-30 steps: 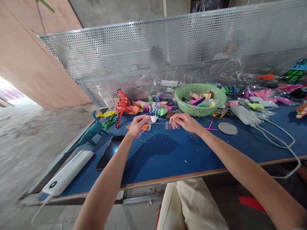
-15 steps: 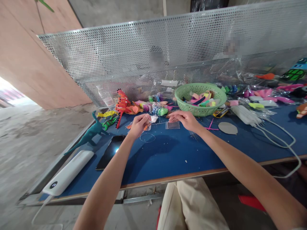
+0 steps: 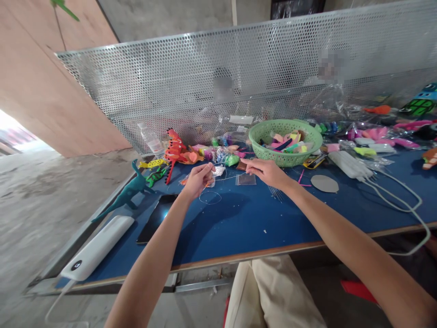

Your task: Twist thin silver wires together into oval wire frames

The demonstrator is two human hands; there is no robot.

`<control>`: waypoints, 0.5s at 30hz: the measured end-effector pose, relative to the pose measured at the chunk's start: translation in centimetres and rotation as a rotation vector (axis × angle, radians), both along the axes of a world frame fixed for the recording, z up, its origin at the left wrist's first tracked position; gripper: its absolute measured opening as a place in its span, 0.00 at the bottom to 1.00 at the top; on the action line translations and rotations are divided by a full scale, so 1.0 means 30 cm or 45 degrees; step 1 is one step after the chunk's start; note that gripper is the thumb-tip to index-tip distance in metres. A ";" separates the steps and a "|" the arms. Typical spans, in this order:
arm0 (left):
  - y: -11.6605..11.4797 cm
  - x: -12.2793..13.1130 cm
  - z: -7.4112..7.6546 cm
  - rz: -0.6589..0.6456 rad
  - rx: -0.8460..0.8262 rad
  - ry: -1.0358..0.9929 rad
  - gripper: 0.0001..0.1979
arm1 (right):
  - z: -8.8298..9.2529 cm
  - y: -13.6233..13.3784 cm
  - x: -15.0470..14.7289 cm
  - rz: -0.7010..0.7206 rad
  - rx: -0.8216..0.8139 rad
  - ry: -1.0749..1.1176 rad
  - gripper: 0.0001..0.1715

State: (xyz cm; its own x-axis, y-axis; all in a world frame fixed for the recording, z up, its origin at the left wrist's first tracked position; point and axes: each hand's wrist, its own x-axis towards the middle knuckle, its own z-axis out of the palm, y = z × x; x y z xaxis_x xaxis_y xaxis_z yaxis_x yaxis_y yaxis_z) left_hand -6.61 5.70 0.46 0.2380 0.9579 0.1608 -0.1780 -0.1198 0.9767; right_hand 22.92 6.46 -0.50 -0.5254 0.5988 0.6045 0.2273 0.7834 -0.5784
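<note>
My left hand (image 3: 198, 178) is closed in a pinch on one end of a thin clear thread (image 3: 228, 178), just above the blue table (image 3: 239, 223). My right hand (image 3: 266, 171) is pinched on the thread's other end, so the thread runs stretched between both hands. A loose loop of the thread (image 3: 210, 197) lies on the table below my left hand. A small clear plastic bag (image 3: 246, 179) lies flat under my right hand. An orange piece in a bag (image 3: 207, 182) sits beside my left hand.
A green basket (image 3: 286, 157) of coloured foam pieces stands behind my right hand. Foam dinosaurs (image 3: 136, 186) and a phone (image 3: 155, 217) lie at the left, a white power bank (image 3: 97, 247) near the front corner. White cables (image 3: 399, 191) run at the right. A perforated metal screen (image 3: 239, 77) backs the table.
My right hand has lifted off the small clear bag and moved a little back and up, drawing the thread taut. My left hand has stayed almost in place.
</note>
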 end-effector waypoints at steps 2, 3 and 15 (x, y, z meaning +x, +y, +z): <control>-0.001 -0.001 0.001 -0.002 -0.006 0.001 0.17 | -0.002 0.001 0.003 -0.010 0.007 -0.004 0.27; 0.000 -0.002 0.001 -0.003 -0.005 0.002 0.17 | -0.003 0.001 0.004 -0.012 0.011 -0.010 0.26; 0.002 0.003 -0.008 -0.075 0.010 0.013 0.17 | 0.011 -0.005 0.007 -0.002 0.154 -0.128 0.29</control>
State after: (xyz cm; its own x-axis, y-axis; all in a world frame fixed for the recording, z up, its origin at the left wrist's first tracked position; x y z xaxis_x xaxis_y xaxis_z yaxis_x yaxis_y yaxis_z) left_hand -6.53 5.75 0.21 0.2958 0.9407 0.1658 -0.1750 -0.1172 0.9776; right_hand 23.14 6.31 -0.17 -0.5857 0.5257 0.6170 0.2807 0.8456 -0.4540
